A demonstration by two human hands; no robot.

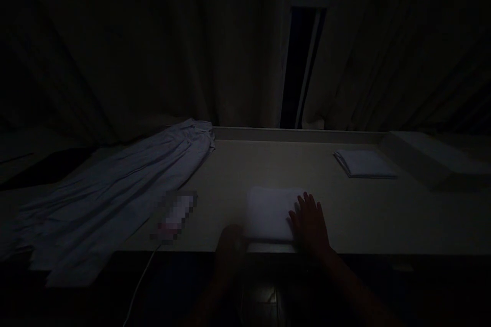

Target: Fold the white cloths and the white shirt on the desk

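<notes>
A folded white cloth (270, 213) lies near the front edge of the pale table, its near side close to that edge. My right hand (310, 222) rests at the cloth's right side with fingers stretched out, the fingertips on or beside its border. At the lower left corner of the cloth is my left hand (230, 240), smeared by motion; its fingers cannot be made out, nor whether it touches the cloth. The whole scene is very dark.
A long crumpled light cloth (141, 173) spreads over the table's left part and hangs past the front edge. Beside it lies a pixelated object (178, 217) with a white cable (141, 281). Another folded cloth (366, 163) and a pale box-like block (433, 158) are at right. Curtains (230, 46) hang behind.
</notes>
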